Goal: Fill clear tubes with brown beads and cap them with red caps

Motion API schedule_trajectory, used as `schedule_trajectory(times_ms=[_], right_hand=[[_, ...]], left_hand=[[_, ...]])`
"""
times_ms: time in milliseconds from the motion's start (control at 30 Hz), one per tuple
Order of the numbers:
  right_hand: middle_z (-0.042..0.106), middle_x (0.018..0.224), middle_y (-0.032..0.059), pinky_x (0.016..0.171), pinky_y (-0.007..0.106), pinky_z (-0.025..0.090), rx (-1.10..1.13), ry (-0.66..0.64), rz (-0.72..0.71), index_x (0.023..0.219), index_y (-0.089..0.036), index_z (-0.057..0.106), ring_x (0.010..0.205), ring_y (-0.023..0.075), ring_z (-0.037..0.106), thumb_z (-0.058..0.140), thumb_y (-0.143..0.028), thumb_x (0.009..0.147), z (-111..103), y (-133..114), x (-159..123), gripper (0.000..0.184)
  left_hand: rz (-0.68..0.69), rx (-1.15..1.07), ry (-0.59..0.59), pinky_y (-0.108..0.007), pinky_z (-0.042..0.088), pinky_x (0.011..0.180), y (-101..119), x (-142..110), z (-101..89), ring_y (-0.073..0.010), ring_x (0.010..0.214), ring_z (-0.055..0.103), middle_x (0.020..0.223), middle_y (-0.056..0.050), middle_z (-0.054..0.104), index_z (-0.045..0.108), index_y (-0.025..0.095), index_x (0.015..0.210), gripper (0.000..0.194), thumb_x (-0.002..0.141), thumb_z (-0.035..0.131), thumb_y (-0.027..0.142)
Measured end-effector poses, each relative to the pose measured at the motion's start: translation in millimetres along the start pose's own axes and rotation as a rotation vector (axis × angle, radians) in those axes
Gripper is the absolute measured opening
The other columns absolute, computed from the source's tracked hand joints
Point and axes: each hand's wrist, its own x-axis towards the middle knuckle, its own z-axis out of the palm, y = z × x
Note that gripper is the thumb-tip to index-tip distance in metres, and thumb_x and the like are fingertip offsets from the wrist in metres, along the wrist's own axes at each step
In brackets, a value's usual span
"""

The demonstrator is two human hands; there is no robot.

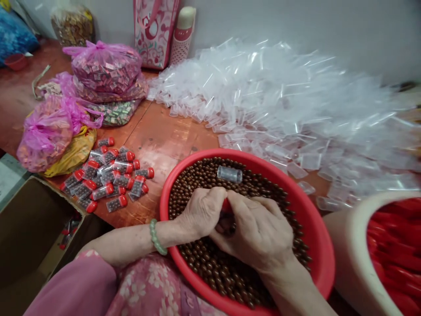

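Head view: we were capping, by the look of it!
Our right hand [258, 230] clasped a small tube [225, 224] over the red basin [317, 263] of brown balls [219, 281], our left hand [204, 211] gripping its red cap [226, 205]; the next move, we judged, called for firm pressure.

glossy brown balls [223, 278] lie in a smooth red plastic basin [314, 239] at five o'clock; shiny clear plastic tubes [283, 98] at two; crinkled, translucent pink plastic bags [105, 70] at ten; a matt cardboard box [29, 219] at eight.
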Motion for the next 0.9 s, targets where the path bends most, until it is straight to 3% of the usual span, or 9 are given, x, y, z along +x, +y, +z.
schedule_trajectory(times_ms=[133,233,333,367,467,533,667,767,900], right_hand=[[0.070,0.099,0.0212,0.078,0.040,0.049,0.068,-0.053,0.054,0.135,0.002,0.039,0.090,0.0264,0.066,0.063,-0.028,0.085,-1,-10,8,0.063],[0.069,0.109,0.0228,0.082,0.041,0.050,0.104,-0.119,0.081,0.133,0.001,0.042,0.100,0.0277,0.064,0.061,-0.027,0.088,2,-9,8,0.056],[0.069,0.110,0.0228,0.081,0.040,0.051,0.079,-0.184,0.143,0.122,0.000,0.053,0.099,0.0285,0.065,0.061,-0.029,0.089,5,1,1,0.045],[0.069,0.108,0.0215,0.080,0.040,0.051,0.069,-0.206,0.170,0.118,-0.002,0.057,0.098,0.0282,0.065,0.060,-0.027,0.089,6,4,-1,0.038],[0.071,0.102,0.0168,0.079,0.040,0.052,0.071,-0.239,0.232,0.106,-0.008,0.064,0.091,0.0262,0.067,0.057,-0.023,0.090,5,12,-6,0.023],[0.072,0.098,0.0143,0.078,0.039,0.053,0.075,-0.248,0.263,0.103,-0.010,0.065,0.087,0.0248,0.067,0.054,-0.022,0.092,2,15,-6,0.020],[0.072,0.096,0.0123,0.076,0.039,0.054,0.027,-0.277,0.363,0.101,-0.012,0.065,0.084,0.0244,0.068,0.053,-0.021,0.092,-1,23,-8,0.017],[0.071,0.099,0.0123,0.078,0.041,0.055,0.016,-0.329,0.515,0.104,-0.013,0.064,0.087,0.0252,0.068,0.052,-0.022,0.093,4,37,-13,0.019],[0.065,0.117,0.0152,0.090,0.045,0.054,0.100,-0.414,0.638,0.119,-0.012,0.059,0.104,0.0269,0.064,0.052,-0.022,0.093,19,59,-11,0.029]], left_hand=[[0.150,0.100,0.028,-0.027,0.044,0.062,6,-11,-18.4,-0.0147,0.063,0.047,0.065,-0.002,0.052,0.041,0.021,0.063,0.033,0.093,0.032,0.031],[0.238,0.245,0.029,-0.026,0.045,0.063,3,-23,-53.4,-0.0137,0.063,0.053,0.067,-0.001,0.057,0.054,0.018,0.073,0.040,0.097,0.028,0.038],[0.249,0.797,0.342,-0.029,0.044,0.069,-10,-31,-99.6,-0.0165,0.070,0.059,0.075,-0.004,0.065,0.062,0.017,0.085,0.036,0.096,0.032,0.034],[0.221,1.010,0.399,-0.031,0.044,0.069,-16,-33,-114.5,-0.0183,0.070,0.059,0.075,-0.005,0.066,0.063,0.017,0.085,0.034,0.095,0.033,0.032],[0.116,1.447,0.446,-0.036,0.045,0.069,-33,-35,-148.8,-0.0240,0.070,0.060,0.073,-0.009,0.066,0.062,0.017,0.082,0.030,0.094,0.037,0.030],[0.171,1.549,0.434,-0.039,0.047,0.075,-39,-30,-159.5,-0.0271,0.081,0.062,0.081,-0.011,0.068,0.062,0.018,0.084,0.025,0.093,0.041,0.028],[0.366,1.395,0.323,-0.041,0.047,0.088,-29,5,-148.5,-0.0264,0.099,0.060,0.103,-0.013,0.067,0.061,0.016,0.097,0.019,0.092,0.046,0.027],[0.457,1.141,0.170,-0.034,0.049,0.083,-6,45,-119.0,-0.0210,0.092,0.063,0.099,-0.009,0.069,0.061,0.016,0.101,0.022,0.095,0.043,0.027],[0.638,0.962,0.084,-0.035,0.049,0.085,15,83,-77.7,-0.0202,0.093,0.062,0.098,-0.010,0.068,0.062,0.014,0.101,0.021,0.094,0.043,0.021]])
